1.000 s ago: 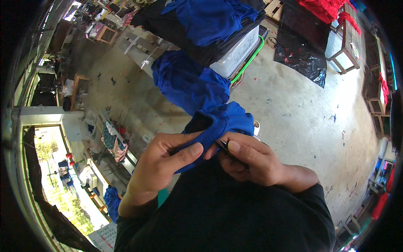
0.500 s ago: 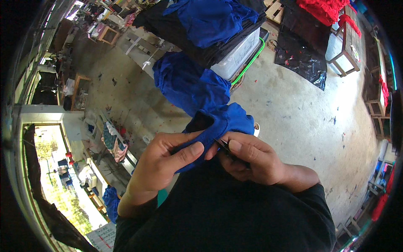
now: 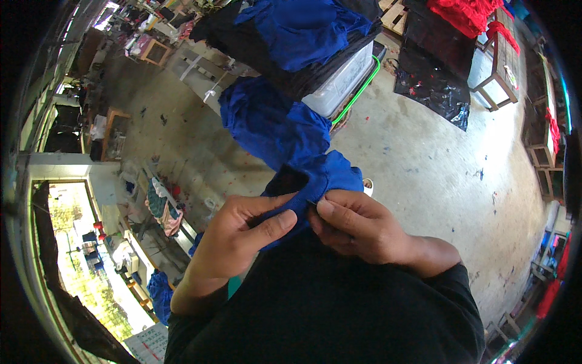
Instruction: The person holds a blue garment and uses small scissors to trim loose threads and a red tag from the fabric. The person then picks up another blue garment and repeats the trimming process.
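A blue knit garment (image 3: 330, 173) is held up in front of my chest, its banded opening turned toward me. My left hand (image 3: 245, 227) is closed on the band, thumb on the outside and fingers inside the opening. Just to the right of that thumb, my right hand (image 3: 354, 221) is closed in a pinch at the same edge. Small dark thread snips (image 3: 312, 202) are in the right hand, mostly covered by its fingers; only a bit of the tip shows against the fabric.
More blue garments (image 3: 273, 121) hang down ahead, beside a clear plastic bin (image 3: 342, 82) with a green rim. Another blue pile (image 3: 303, 30) lies on black cloth above it. Red cloth (image 3: 464, 15) and a wooden bench (image 3: 500, 67) stand far right. A window (image 3: 85, 255) is at left.
My right hand has shifted slightly up and left and its fingers have closed in, so the snips' blades now show less. The left hand stays on the band.
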Demonstrator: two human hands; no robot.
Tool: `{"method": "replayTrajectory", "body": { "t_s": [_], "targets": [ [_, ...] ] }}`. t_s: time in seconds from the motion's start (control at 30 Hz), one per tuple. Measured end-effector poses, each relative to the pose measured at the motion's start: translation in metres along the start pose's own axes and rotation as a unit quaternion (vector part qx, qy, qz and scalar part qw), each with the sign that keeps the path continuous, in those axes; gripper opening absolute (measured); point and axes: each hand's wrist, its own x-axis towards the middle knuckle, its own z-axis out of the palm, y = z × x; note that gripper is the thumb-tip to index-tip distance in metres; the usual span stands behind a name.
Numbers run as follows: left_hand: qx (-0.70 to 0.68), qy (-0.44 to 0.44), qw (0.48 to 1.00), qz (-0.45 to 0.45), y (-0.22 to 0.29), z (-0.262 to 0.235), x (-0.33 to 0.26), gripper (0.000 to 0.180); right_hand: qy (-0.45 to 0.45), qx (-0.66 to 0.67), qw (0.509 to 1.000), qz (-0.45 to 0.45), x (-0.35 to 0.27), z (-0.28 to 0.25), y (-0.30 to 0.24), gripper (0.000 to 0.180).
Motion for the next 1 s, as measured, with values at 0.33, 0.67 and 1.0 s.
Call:
{"method": "replayTrajectory", "body": {
  "t_s": [0.33,0.67,1.0],
  "targets": [
    [-0.201,-0.071,0.977,-0.019,-0.008,-0.017,0.017,0.038,0.017,-0.073,0.982,-0.176,0.010,-0.020,0.016,0.038],
    [-0.255,-0.075,0.962,-0.065,-0.012,-0.036,0.025,0.039,0.040,-0.242,0.932,-0.266,0.030,-0.028,0.023,0.036],
    [-0.211,-0.037,0.976,-0.046,-0.007,-0.039,0.024,0.043,0.040,-0.282,0.915,-0.284,0.038,-0.023,0.012,0.035]
  ]
}}
